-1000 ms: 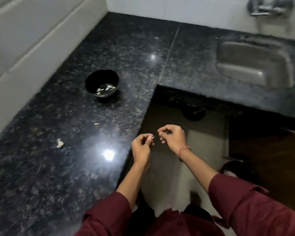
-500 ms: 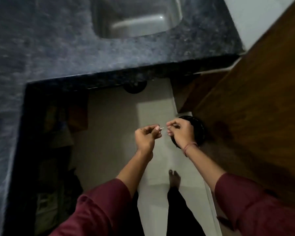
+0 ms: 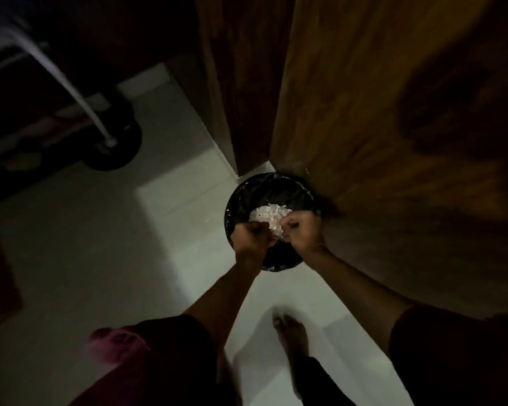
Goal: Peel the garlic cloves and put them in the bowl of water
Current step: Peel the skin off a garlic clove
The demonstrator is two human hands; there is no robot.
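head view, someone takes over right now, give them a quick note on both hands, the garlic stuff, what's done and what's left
Left hand: fingers curled, over the bin; what it holds is hidden.
Right hand: fingers curled, close beside the left, also over the bin; contents hidden.
Things: a pile of white peels lies in the black-lined bin, which stands on the floor by a wooden panel. No clove shows. The bowl of water is out of view.
Done: plenty of peeling, judging by the pile.
Left: probably shed any peel in the hands, then take the clove to the bowl.
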